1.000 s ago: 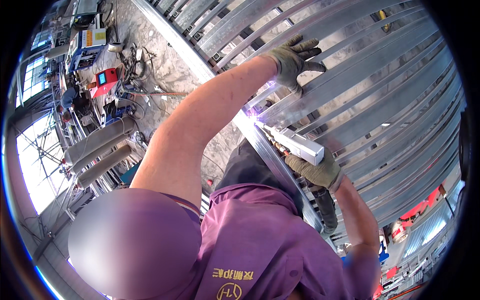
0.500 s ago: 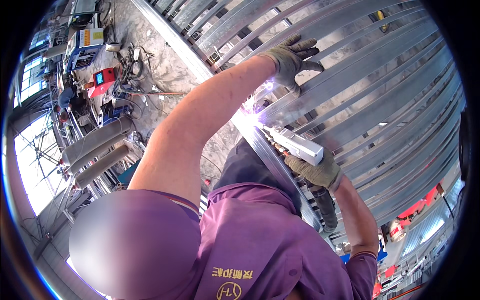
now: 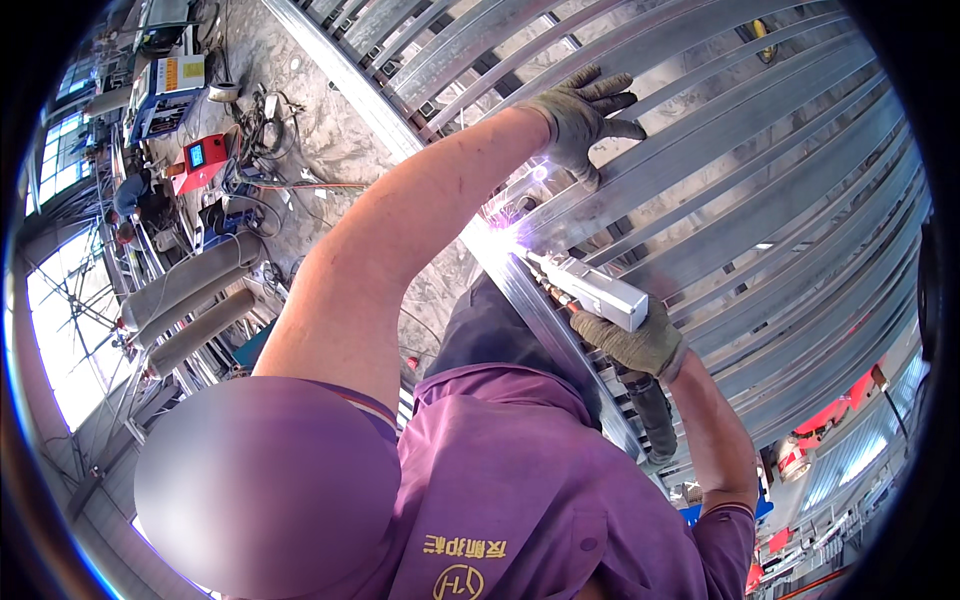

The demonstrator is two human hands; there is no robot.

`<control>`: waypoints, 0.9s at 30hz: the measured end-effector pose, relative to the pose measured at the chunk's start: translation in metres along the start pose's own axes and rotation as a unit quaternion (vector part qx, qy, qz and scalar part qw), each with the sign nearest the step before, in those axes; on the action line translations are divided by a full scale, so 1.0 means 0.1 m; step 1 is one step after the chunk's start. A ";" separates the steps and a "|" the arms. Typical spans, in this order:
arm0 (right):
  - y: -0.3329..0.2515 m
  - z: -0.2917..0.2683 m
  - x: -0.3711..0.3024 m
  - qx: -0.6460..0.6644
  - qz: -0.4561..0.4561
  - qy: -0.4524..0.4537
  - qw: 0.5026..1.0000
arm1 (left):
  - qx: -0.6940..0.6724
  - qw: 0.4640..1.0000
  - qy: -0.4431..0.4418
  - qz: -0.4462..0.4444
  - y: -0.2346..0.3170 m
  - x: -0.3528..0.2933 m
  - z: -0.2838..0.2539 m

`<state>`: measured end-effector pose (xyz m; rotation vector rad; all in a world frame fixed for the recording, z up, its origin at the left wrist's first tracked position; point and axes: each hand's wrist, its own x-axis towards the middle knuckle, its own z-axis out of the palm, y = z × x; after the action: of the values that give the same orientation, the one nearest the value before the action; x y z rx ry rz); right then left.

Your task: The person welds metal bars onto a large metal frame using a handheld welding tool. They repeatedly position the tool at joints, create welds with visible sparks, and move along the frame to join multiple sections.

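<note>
In a grey-green work glove, my right hand (image 3: 640, 345) is closed around a welding torch (image 3: 600, 290) with a white, box-shaped body. The torch's tip points left and up into a bright white-violet arc (image 3: 507, 238) at the edge of a metal frame. Glare hides the exact spot under the arc. My left hand (image 3: 575, 125), also gloved, lies with fingers spread over the long silvery metal bars (image 3: 720, 170) beyond the arc, holding nothing. A straight metal rail (image 3: 535, 300) runs diagonally along the bars' near ends. A dark hose (image 3: 655, 415) hangs below my right hand.
On the floor at the left are a red machine with a screen (image 3: 203, 158), a blue machine (image 3: 165, 100) and tangled cables (image 3: 265, 125). Several grey cylinders (image 3: 195, 285) lie nearby. Another person (image 3: 132, 195) bends at the far left. A yellow tool (image 3: 765, 45) lies at the upper right.
</note>
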<state>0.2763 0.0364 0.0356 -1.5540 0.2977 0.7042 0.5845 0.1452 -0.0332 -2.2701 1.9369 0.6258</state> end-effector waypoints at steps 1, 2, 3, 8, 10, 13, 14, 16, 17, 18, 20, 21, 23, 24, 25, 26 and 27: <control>0.00 0.00 0.00 -0.007 0.000 -0.002 1.000 | 0.003 1.000 -0.002 -0.001 0.00 0.00 0.00; 0.01 0.00 0.00 0.006 0.008 -0.002 1.000 | 0.006 1.000 -0.004 -0.001 0.00 0.00 -0.01; 0.01 0.00 0.00 0.019 0.017 -0.001 1.000 | 0.007 1.000 0.000 -0.002 0.00 0.00 0.01; 0.06 0.00 -0.01 0.043 0.026 -0.005 0.999 | 0.017 1.000 0.003 -0.001 0.00 0.00 0.02; 0.04 0.01 -0.01 0.056 0.027 -0.005 0.998 | 0.020 1.000 0.008 -0.001 -0.01 -0.01 0.04; 0.13 0.01 -0.02 0.036 0.023 -0.012 0.999 | 0.026 1.000 0.008 0.000 -0.01 0.00 0.04; 0.11 0.00 -0.03 0.030 0.029 -0.012 0.999 | 0.029 1.000 0.007 0.000 0.00 0.00 0.04; 0.02 -0.01 -0.04 0.016 0.042 -0.013 0.999 | 0.005 1.000 0.017 0.005 -0.05 0.01 0.12; 0.03 -0.01 -0.04 0.016 0.039 -0.014 0.999 | -0.007 1.000 0.021 0.007 -0.07 0.02 0.16; 0.04 -0.02 -0.04 0.017 0.035 -0.013 0.999 | -0.006 1.000 0.020 0.008 -0.06 0.02 0.15; 0.04 -0.02 -0.05 0.019 0.035 -0.012 0.999 | -0.002 1.000 0.018 0.010 -0.06 0.02 0.12; 0.04 -0.01 -0.05 0.020 0.037 -0.012 0.999 | -0.003 1.000 0.018 0.010 -0.06 0.02 0.13; 0.02 -0.02 -0.06 0.027 0.039 -0.013 0.999 | -0.007 1.000 0.019 0.009 -0.06 0.01 0.13; -0.01 -0.03 -0.06 0.033 0.039 -0.013 0.999 | 0.000 1.000 0.018 0.006 -0.05 0.01 0.11; -0.03 -0.03 -0.06 0.038 0.038 -0.014 0.998 | 0.006 1.000 0.016 0.002 -0.03 0.01 0.10; -0.02 -0.03 -0.07 0.035 0.039 -0.015 0.998 | 0.013 1.000 0.015 -0.001 -0.02 0.00 0.08; -0.02 -0.04 -0.07 0.032 0.040 -0.016 0.999 | 0.015 1.000 0.013 -0.002 -0.02 0.00 0.07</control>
<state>0.2728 0.0314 0.0409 -1.4744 0.3563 0.7740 0.5848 0.1479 -0.0402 -2.2755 1.9387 0.5667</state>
